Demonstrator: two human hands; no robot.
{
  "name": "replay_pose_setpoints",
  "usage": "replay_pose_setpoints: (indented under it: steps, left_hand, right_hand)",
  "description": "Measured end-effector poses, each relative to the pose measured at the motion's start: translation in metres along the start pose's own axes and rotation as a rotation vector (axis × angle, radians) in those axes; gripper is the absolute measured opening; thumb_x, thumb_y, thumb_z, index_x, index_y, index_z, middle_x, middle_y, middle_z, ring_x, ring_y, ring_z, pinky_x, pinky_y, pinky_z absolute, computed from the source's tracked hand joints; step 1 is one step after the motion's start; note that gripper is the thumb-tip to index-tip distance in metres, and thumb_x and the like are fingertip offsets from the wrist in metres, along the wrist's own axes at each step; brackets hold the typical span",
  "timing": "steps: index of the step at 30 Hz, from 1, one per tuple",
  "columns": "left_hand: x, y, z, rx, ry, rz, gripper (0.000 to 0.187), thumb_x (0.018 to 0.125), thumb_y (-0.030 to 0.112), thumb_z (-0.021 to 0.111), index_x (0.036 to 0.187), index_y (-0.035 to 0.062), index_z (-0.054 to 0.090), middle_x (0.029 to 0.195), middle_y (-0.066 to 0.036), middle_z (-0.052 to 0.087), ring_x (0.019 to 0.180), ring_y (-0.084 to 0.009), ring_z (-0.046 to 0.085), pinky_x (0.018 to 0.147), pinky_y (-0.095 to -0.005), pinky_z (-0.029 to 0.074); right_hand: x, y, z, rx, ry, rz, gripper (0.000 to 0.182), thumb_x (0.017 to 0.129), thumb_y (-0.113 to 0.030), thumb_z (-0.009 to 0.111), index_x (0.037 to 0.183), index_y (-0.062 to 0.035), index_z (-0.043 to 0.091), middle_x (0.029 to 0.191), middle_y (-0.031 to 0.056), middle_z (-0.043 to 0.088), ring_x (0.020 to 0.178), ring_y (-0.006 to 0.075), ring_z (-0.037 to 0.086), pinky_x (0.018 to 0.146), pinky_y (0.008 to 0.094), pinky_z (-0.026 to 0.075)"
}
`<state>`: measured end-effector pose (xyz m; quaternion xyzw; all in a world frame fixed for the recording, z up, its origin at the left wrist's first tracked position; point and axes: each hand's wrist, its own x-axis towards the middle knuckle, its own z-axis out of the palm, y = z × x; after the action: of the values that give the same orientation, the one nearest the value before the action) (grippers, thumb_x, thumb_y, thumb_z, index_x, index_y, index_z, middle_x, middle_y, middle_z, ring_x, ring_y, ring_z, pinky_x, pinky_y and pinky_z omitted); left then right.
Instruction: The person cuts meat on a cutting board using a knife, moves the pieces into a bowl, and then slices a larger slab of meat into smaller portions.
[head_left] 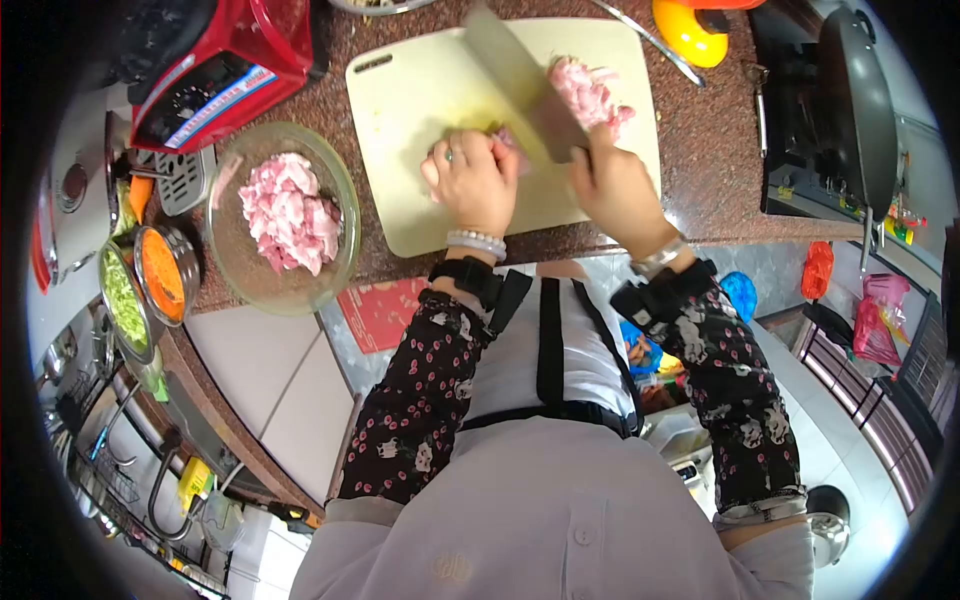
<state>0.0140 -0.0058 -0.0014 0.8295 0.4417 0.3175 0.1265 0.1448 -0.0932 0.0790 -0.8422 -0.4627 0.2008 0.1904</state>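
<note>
In the head view my right hand [622,190] is closed round the handle of a cleaver [528,88]. Its broad blade slants up and left over the pale cutting board [405,105]. Beside the blade, my left hand [472,180] rests on the board with curled fingers, pressed against a small piece of meat [510,148]. Most of that piece is hidden under the fingers. Right of the blade lies a pile of cut pink meat [590,95]. More sliced meat [290,212] fills a glass bowl [345,255] left of the board.
Bowls of shredded carrot [163,272] and chopped green vegetable [122,300] stand at the counter's left end. A red appliance [235,70] is behind the glass bowl. A metal utensil [655,42] lies by the board's far right corner, near a yellow object [690,35]. A wok [858,115] is right.
</note>
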Motion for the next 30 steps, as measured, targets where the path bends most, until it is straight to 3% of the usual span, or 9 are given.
replay_pose_setpoints:
  steps: [3, 6, 8, 13, 18, 21, 24, 26, 30]
  left_hand:
    - [0.0, -0.001, -0.002, -0.127, -0.015, -0.033, 0.014, 0.075, 0.015, 0.063, 0.078, 0.0092, 0.051, 0.078, -0.008, 0.055, 0.085, -0.0318, 0.052, 0.08, -0.0443, 0.035]
    - [0.001, -0.002, -0.013, -0.29, -0.054, -0.123, 0.013, 0.075, 0.015, 0.063, 0.077, 0.0097, 0.051, 0.077, -0.007, 0.055, 0.084, -0.0319, 0.051, 0.08, -0.0433, 0.034]
    - [0.005, 0.006, -0.022, -0.317, -0.039, -0.195, 0.012, 0.075, 0.015, 0.063, 0.076, 0.01, 0.052, 0.077, -0.008, 0.055, 0.084, -0.0319, 0.05, 0.08, -0.0427, 0.033]
    - [-0.001, 0.007, 0.002, 0.001, -0.006, -0.033, 0.013, 0.075, 0.015, 0.062, 0.077, 0.0084, 0.051, 0.078, -0.01, 0.054, 0.084, -0.0325, 0.05, 0.079, -0.0446, 0.036]
    - [-0.001, 0.008, 0.001, 0.06, -0.017, -0.02, 0.015, 0.074, 0.015, 0.063, 0.079, 0.007, 0.05, 0.082, -0.011, 0.054, 0.086, -0.0329, 0.05, 0.078, -0.0451, 0.038]
    - [0.002, 0.007, 0.004, 0.025, -0.032, -0.02, 0.016, 0.073, 0.012, 0.064, 0.079, 0.0069, 0.05, 0.082, -0.012, 0.054, 0.087, -0.0344, 0.05, 0.079, -0.0454, 0.037]
    - [0.002, 0.007, -0.001, 0.029, -0.026, 0.004, 0.016, 0.073, 0.013, 0.064, 0.077, 0.0076, 0.05, 0.08, -0.01, 0.054, 0.085, -0.0327, 0.051, 0.078, -0.045, 0.038]
    - [0.002, 0.005, -0.001, 0.038, 0.006, 0.018, 0.015, 0.073, 0.014, 0.064, 0.075, 0.009, 0.05, 0.079, -0.008, 0.053, 0.082, -0.0306, 0.052, 0.076, -0.0442, 0.039]
    - [0.002, 0.006, 0.002, 0.077, -0.016, 0.005, 0.016, 0.071, 0.014, 0.065, 0.075, 0.0099, 0.05, 0.078, -0.008, 0.053, 0.083, -0.0297, 0.052, 0.076, -0.0432, 0.038]
  right_hand:
    - [-0.009, 0.038, -0.028, 0.114, 0.171, -0.019, 0.014, 0.089, -0.01, 0.055, 0.094, 0.0005, 0.047, 0.065, 0.0248, 0.059, 0.059, 0.0425, 0.06, 0.05, 0.0469, 0.046]
    - [-0.017, 0.018, -0.055, 0.184, 0.183, -0.007, 0.017, 0.088, -0.01, 0.054, 0.095, 0.0029, 0.045, 0.061, 0.0256, 0.058, 0.058, 0.0436, 0.06, 0.049, 0.0486, 0.047]
    - [-0.027, 0.001, -0.047, 0.149, 0.118, -0.027, 0.016, 0.088, -0.01, 0.053, 0.093, 0.0023, 0.044, 0.061, 0.0255, 0.057, 0.057, 0.0433, 0.06, 0.049, 0.0487, 0.048]
    - [-0.046, -0.03, 0.007, 0.046, -0.068, 0.05, 0.016, 0.089, -0.012, 0.05, 0.089, 0.0003, 0.04, 0.058, 0.0241, 0.058, 0.055, 0.0434, 0.06, 0.05, 0.0509, 0.049]
    - [-0.091, -0.032, -0.02, 0.028, -0.262, 0.156, 0.017, 0.089, -0.012, 0.05, 0.094, 0.0014, 0.04, 0.06, 0.0242, 0.058, 0.056, 0.0437, 0.06, 0.052, 0.0516, 0.05]
    - [-0.095, -0.028, -0.017, 0.007, -0.311, 0.215, 0.018, 0.089, -0.012, 0.05, 0.095, 0.0009, 0.04, 0.062, 0.0244, 0.059, 0.057, 0.0437, 0.06, 0.054, 0.052, 0.05]
    - [-0.029, -0.045, 0.014, -0.092, -0.19, 0.092, 0.019, 0.088, -0.014, 0.052, 0.094, 0.001, 0.041, 0.061, 0.0185, 0.06, 0.061, 0.0395, 0.064, 0.054, 0.0465, 0.053]
    - [-0.007, -0.053, 0.021, -0.107, -0.167, 0.101, 0.018, 0.089, -0.014, 0.05, 0.093, 0.0005, 0.041, 0.061, 0.0189, 0.06, 0.06, 0.0399, 0.063, 0.055, 0.0476, 0.053]
    - [-0.081, -0.025, -0.002, -0.005, -0.255, 0.232, 0.02, 0.089, -0.014, 0.052, 0.096, 0.0007, 0.041, 0.065, 0.0244, 0.06, 0.062, 0.0448, 0.061, 0.055, 0.0508, 0.051]
